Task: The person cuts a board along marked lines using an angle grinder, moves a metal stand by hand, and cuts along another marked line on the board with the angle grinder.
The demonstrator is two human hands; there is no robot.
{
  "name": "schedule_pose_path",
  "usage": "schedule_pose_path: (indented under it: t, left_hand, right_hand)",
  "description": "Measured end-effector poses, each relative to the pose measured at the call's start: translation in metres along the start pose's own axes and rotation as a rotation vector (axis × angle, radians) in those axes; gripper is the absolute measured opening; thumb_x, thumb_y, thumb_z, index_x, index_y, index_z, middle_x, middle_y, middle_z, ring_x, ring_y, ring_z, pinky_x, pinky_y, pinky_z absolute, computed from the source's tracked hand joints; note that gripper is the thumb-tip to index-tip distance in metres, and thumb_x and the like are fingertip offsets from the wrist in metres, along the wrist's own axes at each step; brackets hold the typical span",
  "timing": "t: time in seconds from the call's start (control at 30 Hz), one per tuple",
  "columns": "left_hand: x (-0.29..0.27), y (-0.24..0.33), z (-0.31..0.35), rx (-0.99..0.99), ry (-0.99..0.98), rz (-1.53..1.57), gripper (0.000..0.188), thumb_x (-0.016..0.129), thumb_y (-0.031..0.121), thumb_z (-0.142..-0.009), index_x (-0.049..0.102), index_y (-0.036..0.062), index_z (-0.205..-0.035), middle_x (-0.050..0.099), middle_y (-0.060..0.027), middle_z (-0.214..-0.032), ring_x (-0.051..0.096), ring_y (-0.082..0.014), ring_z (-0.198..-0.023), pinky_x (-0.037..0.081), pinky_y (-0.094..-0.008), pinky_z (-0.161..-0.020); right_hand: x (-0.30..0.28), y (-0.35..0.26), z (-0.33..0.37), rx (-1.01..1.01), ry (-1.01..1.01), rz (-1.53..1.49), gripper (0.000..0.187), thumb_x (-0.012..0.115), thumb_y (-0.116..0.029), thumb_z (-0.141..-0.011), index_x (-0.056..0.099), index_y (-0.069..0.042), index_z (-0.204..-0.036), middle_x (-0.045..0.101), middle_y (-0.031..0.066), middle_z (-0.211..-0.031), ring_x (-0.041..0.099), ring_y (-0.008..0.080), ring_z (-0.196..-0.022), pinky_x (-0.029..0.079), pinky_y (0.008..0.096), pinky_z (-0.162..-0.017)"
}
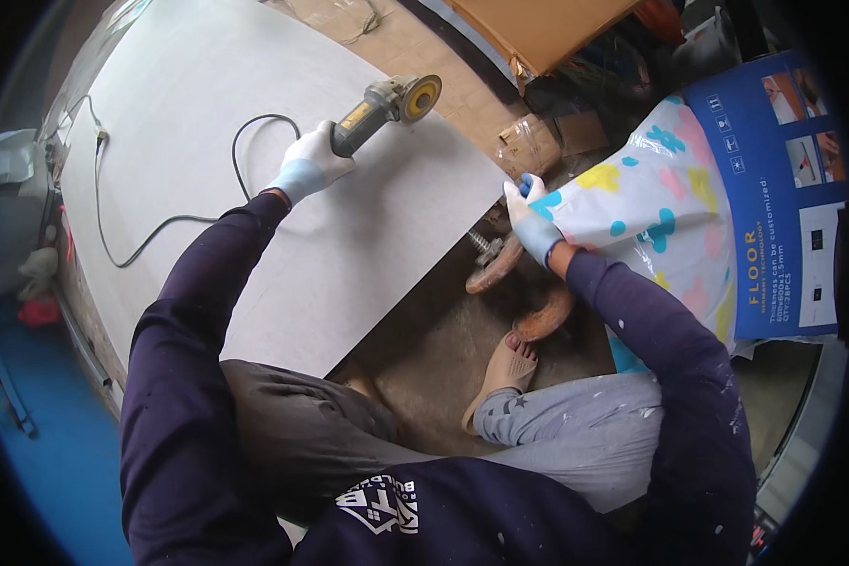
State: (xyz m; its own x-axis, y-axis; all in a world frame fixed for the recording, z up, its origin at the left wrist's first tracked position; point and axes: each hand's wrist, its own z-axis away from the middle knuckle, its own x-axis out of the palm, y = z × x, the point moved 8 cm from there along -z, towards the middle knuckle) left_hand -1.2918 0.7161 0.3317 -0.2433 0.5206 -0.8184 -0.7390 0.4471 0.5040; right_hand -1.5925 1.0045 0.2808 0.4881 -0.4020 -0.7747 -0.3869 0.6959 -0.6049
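Note:
My left hand (pixel 313 164), in a white glove with a pale blue cuff, is wrapped round the body of a grey and yellow angle grinder (pixel 366 115). The grinder's round disc, with a yellow centre, is at the far right end, over the board. A large pale board (pixel 349 245) lies flat beneath it. My right hand (pixel 532 215), gloved the same way, is at the board's right corner, beside a flower-patterned plastic package (pixel 665 203). Its fingers are curled together near a small patch of blue; what they hold is hard to make out.
A dark power cord (pixel 165 223) loops over the board to a plug connection (pixel 101 137) at the left. Rusty curved metal pieces (pixel 544 316) with a threaded bolt lie between the board and my bare foot (pixel 509 373). Cardboard (pixel 538 28) and a taped box (pixel 528 146) stand beyond.

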Motion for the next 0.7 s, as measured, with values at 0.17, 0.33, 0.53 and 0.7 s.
schedule_pose_path:
  t: [0.17, 0.33, 0.53, 0.7]
  left_hand:
    - [-0.002, -0.012, 0.003, -0.028, 0.018, -0.017, 0.058, 0.076, 0.034, -0.078, 0.061, 0.0011, -0.123, 0.074, -0.0232, -0.106, 0.073, -0.0387, -0.100, 0.057, -0.0450, -0.089]
    - [0.002, -0.004, -0.001, 0.007, 0.001, -0.006, 0.059, 0.076, 0.035, -0.078, 0.060, 0.0013, -0.124, 0.074, -0.0238, -0.107, 0.073, -0.0388, -0.101, 0.056, -0.0454, -0.090]
    - [0.005, -0.006, -0.004, 0.038, 0.005, -0.005, 0.059, 0.076, 0.035, -0.078, 0.061, 0.0021, -0.125, 0.074, -0.0241, -0.106, 0.073, -0.0388, -0.101, 0.056, -0.0456, -0.090]
    - [0.006, -0.004, -0.004, 0.014, -0.004, -0.010, 0.059, 0.076, 0.034, -0.078, 0.061, 0.0018, -0.125, 0.074, -0.0240, -0.106, 0.073, -0.0388, -0.101, 0.056, -0.0456, -0.090]
  right_hand:
    - [0.035, 0.018, -0.008, 0.458, -0.455, -0.445, 0.058, 0.060, -0.050, -0.104, 0.063, -0.001, -0.135, 0.072, 0.0157, -0.121, 0.072, 0.0285, -0.100, 0.056, 0.0404, -0.089]
    - [0.027, 0.005, 0.001, 0.443, -0.538, -0.598, 0.049, 0.064, -0.041, -0.103, 0.063, -0.006, -0.138, 0.072, 0.0108, -0.122, 0.073, 0.0249, -0.104, 0.059, 0.0396, -0.084]
    - [0.031, 0.006, 0.000, 0.454, -0.548, -0.614, 0.047, 0.063, -0.039, -0.105, 0.062, -0.006, -0.138, 0.073, 0.0104, -0.121, 0.073, 0.0254, -0.102, 0.059, 0.0370, -0.081]
    - [0.033, 0.005, 0.001, 0.437, -0.558, -0.626, 0.045, 0.062, -0.039, -0.105, 0.063, -0.006, -0.136, 0.074, 0.0102, -0.119, 0.074, 0.0252, -0.101, 0.059, 0.0363, -0.079]
